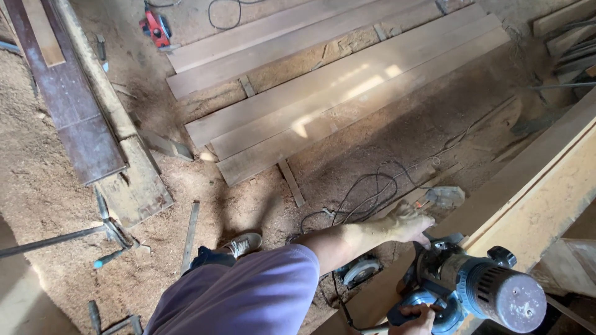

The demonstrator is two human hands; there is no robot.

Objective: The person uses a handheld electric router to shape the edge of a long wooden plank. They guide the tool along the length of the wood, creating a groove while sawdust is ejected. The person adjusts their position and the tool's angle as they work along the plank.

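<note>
Router [478, 288], blue-grey with a round motor cap, sitting at the near end of the long pale beam [546, 205], just below and right of the left hand [410, 224] and directly above the right hand [417, 316]; beam's long axis running from the lower middle up toward the right edge. Left hand spread flat, fingers splayed on the beam edge beside the machine; right hand curled round the lower handle, nearer and already gripping. One router, one beam, two hands, one circular saw [359, 271] on the sawdust floor [43, 186], five loose boards [347, 93] beyond.
</note>
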